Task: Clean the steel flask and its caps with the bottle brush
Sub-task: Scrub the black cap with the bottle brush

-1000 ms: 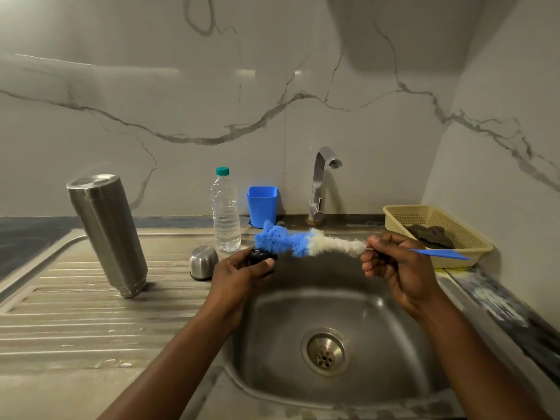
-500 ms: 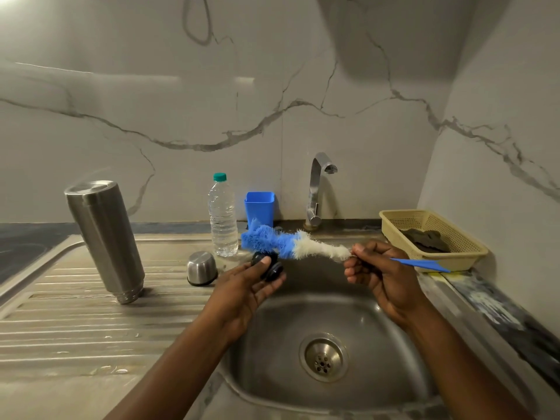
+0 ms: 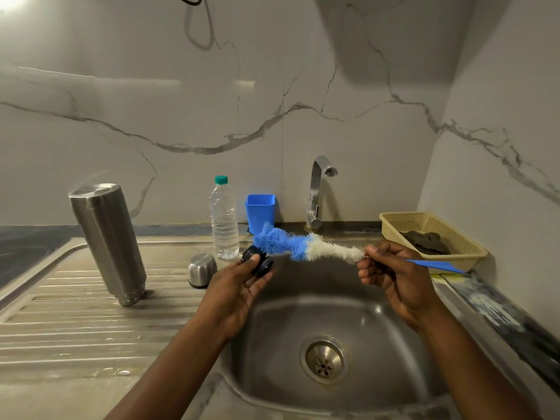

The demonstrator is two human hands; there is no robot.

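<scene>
Two hands work above the sink point(image 3: 281, 328). The left hand point(image 3: 242, 289) pinches a black cap point(image 3: 258, 262) between its thumb and nearly straight fingers. The right hand point(image 3: 391, 277) curls its fingers round the handle of the bottle brush point(image 3: 303, 246), whose blue bristle tip touches the cap.

The steel flask point(image 3: 109, 247) stands mouth down on the ribbed steel worktop point(image 3: 75, 325), well left of the basin. A small steel cap point(image 3: 201, 269) sits between the flask and the left hand. Behind it stand a capped clear bottle point(image 3: 224, 219) and a blue cup point(image 3: 260, 211), whose inside cannot be seen. At the right, a yellow basket point(image 3: 465, 237) holds a dark cloth point(image 3: 427, 242). The basin holds only its drain point(image 3: 325, 360).
</scene>
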